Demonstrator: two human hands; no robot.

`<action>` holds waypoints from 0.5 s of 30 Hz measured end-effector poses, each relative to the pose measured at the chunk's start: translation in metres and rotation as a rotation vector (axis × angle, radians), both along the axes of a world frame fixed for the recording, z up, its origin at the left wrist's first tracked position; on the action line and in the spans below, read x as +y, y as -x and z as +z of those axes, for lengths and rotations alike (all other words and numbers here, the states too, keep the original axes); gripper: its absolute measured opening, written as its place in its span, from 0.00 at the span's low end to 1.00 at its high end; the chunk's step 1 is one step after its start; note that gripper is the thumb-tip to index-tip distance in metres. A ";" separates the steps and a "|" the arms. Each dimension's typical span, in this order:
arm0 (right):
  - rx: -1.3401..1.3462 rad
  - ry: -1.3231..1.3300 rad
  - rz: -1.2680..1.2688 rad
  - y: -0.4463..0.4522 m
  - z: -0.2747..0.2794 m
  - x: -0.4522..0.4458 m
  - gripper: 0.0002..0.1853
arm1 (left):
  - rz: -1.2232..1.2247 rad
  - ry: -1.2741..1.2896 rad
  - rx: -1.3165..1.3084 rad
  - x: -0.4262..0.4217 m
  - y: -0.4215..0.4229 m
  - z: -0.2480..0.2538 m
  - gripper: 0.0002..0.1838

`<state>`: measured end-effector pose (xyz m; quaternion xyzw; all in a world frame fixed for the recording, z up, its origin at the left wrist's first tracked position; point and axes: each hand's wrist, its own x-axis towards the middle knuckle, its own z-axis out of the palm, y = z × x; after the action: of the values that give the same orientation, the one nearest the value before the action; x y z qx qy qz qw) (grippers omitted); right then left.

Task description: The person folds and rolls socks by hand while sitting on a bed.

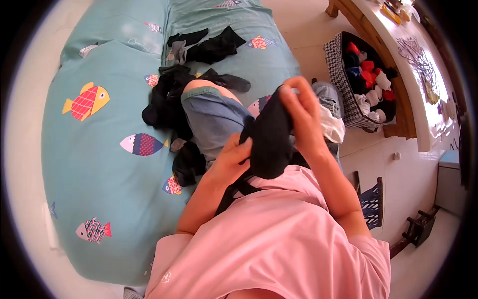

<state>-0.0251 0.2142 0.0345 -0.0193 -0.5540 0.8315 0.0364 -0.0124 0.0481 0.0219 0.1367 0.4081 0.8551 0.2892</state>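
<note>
A bed (129,194) in teal bedding printed with bright fish filled the left and far middle of the room. Along its left side ran a plain pale strip; whether it was wall or floor could not be told. On the right lay a light tiled floor (361,152) with thin joint lines. A wooden-framed table (423,119) stood at the far right, its pale top bright with glare. Nearer stood a seat with dark blue webbing (371,202), and to its right a low dark stool (419,229). A grey cabinet (450,179) with a pale blue top stood near the right edge.
</note>
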 end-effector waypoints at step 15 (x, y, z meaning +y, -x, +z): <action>-0.306 0.404 -0.359 -0.040 -0.028 0.077 0.12 | 0.117 0.560 0.874 0.025 0.028 -0.019 0.24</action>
<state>0.0146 0.2915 0.0061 -0.2487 -0.3644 0.8924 0.0943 -0.0403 0.0735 0.0032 0.3755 0.7105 0.5910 0.0692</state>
